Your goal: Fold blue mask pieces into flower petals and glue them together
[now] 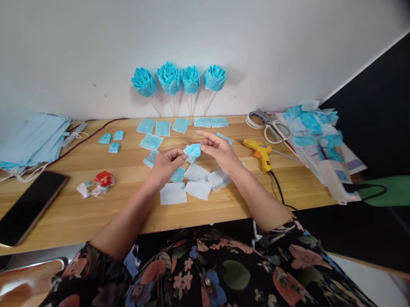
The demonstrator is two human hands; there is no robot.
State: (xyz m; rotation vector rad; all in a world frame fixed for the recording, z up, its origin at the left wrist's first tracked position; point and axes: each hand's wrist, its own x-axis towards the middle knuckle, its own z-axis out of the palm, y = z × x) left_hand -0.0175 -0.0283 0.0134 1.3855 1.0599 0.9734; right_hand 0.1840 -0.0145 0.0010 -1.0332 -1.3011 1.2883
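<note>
Between both hands, over the middle of the wooden table, is a small crumpled blue piece [192,152]. My left hand [170,163] pinches its left edge between thumb and fingers. On its right edge, my right hand [220,150] closes its thumb against a finger, with the index finger stretched out above. Around and below the hands lie flat blue squares [151,141] and pale squares [173,193]. Three small folded blue pieces [114,148] rest to the left.
Four blue flowers on sticks [169,78] lean on the wall. A yellow glue gun [263,154], scissors [277,131] and blue scraps [309,120] are at the right. At the left are a phone [28,207], stacked masks [35,137] and red scraps [104,178].
</note>
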